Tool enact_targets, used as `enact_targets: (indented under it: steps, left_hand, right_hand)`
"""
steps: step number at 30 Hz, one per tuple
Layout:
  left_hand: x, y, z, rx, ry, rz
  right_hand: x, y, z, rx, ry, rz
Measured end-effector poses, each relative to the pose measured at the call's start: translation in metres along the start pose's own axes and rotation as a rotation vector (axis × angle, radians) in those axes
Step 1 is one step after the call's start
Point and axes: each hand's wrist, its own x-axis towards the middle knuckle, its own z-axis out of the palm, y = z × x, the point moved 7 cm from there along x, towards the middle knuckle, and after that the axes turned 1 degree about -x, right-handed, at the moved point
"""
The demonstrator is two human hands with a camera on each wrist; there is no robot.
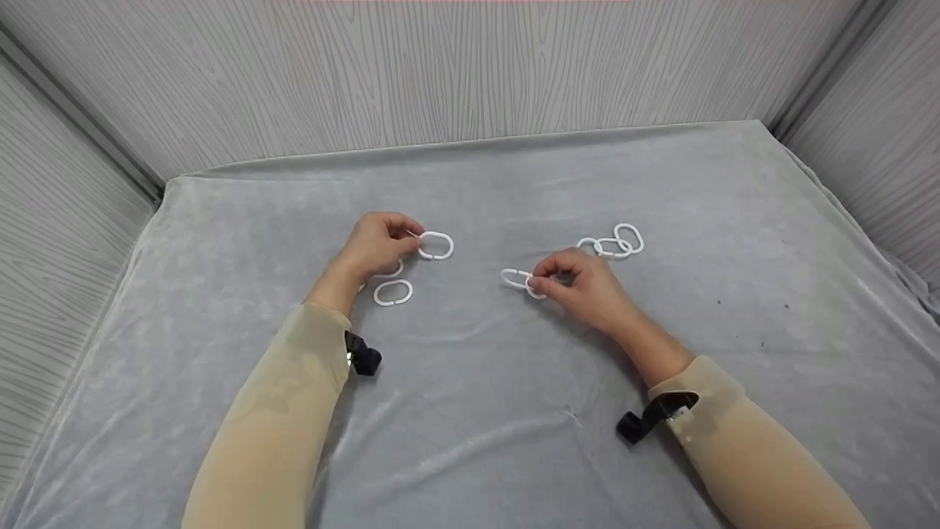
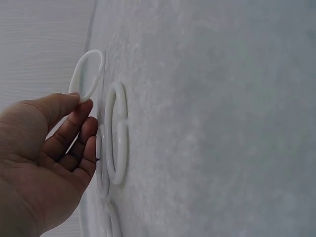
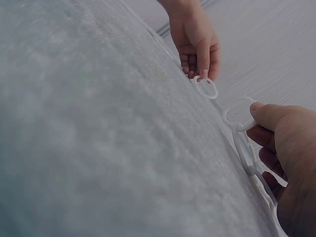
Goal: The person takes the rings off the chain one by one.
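Note:
My left hand (image 1: 376, 244) pinches a white oval ring (image 1: 452, 248) between thumb and fingertips; in the left wrist view this ring (image 2: 75, 78) stands up above the cloth. Beneath that hand lie a loose white ring (image 1: 393, 303) with a small split and others partly hidden by the hand. With thumb and index finger, my right hand (image 1: 584, 290) pinches one ring of a white chain (image 1: 516, 271). Interlocked links (image 3: 240, 151) hang from the pinched ring in the right wrist view. Beyond the right hand, several joined links (image 1: 630, 252) lie on the cloth.
A grey, slightly wrinkled cloth (image 1: 470, 411) covers the table. Pale wood-grain panels (image 1: 470, 73) stand behind it and at both sides. Small dark specks dot the cloth at right. A black wrist camera (image 1: 363, 356) sits on the left sleeve, another (image 1: 635, 425) on the right.

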Motion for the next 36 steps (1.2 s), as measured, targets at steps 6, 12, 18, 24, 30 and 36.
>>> enact_targets:
  steps: [6,12,18,24,30,36]
  left_hand:
    - [0.000,-0.004,-0.002,0.016,0.006,0.011]
    - [-0.002,-0.007,-0.002,0.024,0.005,-0.005]
    - [-0.003,-0.011,-0.004,0.036,0.007,-0.031]
    - [-0.006,-0.010,-0.004,0.056,0.040,-0.035]
    - [-0.014,0.013,0.000,0.024,0.113,0.024]
    - [-0.022,0.045,0.012,-0.046,0.141,0.140]
  right_hand:
    - [0.000,0.000,0.003,0.010,-0.007,-0.001]
    - [0.001,0.000,0.005,0.026,-0.006,-0.001]
    - [0.003,-0.001,0.006,0.037,-0.014,-0.011]
    - [0.003,0.002,0.005,0.007,-0.019,-0.004]
    - [0.004,0.004,0.001,-0.013,-0.003,0.000]
    - [0.007,0.005,-0.004,-0.019,0.013,-0.012]
